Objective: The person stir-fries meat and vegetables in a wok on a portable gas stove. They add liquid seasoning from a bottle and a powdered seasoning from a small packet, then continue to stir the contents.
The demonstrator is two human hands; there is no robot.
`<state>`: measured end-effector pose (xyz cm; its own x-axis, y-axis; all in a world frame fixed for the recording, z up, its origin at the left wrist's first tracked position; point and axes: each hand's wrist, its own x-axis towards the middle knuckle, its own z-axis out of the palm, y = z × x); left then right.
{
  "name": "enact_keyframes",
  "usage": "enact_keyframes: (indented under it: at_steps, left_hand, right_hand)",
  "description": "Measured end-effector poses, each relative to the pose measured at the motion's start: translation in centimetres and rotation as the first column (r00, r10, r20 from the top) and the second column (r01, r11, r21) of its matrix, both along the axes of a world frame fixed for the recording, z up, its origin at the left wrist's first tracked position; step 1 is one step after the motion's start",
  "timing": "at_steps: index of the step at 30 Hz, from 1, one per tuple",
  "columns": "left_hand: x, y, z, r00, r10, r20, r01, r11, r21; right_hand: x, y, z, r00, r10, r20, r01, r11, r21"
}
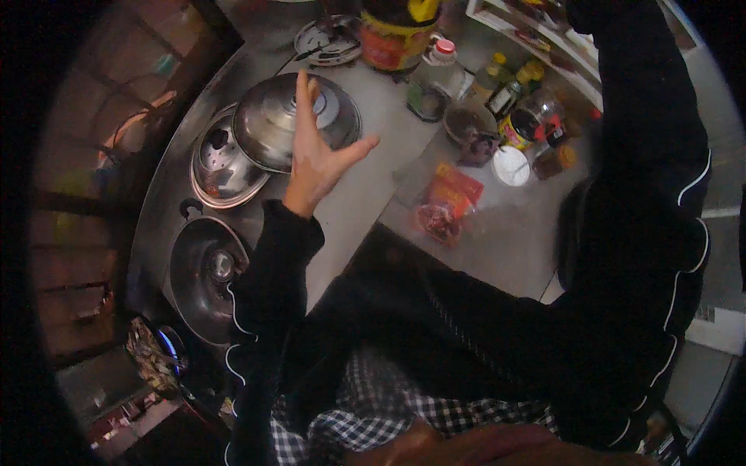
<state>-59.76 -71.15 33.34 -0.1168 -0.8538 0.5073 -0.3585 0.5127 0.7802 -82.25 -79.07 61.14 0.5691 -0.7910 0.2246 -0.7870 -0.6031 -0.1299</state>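
My left hand (323, 154) reaches over the metal counter with its fingers apart and nothing in it, in front of a domed steel lid (262, 125). Behind and left of it lies a steel pan or lid with holes (224, 169), overlapped by the domed one. A dark wok or lid with a round knob (198, 291) is left of my left sleeve. My right arm stretches up along the right side, and my right hand is out of view. Between the arms, a red and orange plastic packet (457, 186) lies on the counter.
A yellow and red bucket (393, 43), a red-capped jug (440, 67), several bottles (507, 93), a bowl (466, 119) and a white round lid (511, 165) crowd the back. A plate with utensils (329, 43) stands beyond the domed lid. A blue flame (169, 349) burns at the lower left.
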Motion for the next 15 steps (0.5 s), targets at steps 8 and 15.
enact_keyframes:
  at_steps: [8,15]
  left_hand:
    - [9.7,6.2,-5.9,0.918,0.380,-0.118,-0.349,0.911,0.219]
    - [16.6,14.7,-8.8,0.722,0.686,-0.086,-0.622,0.699,0.354]
  right_hand:
    - [-3.2,-13.0,-3.0,0.966,-0.237,-0.104,0.207,0.948,-0.241]
    - [-7.8,-24.3,-8.6,0.932,-0.291,-0.217,0.194,0.904,-0.380]
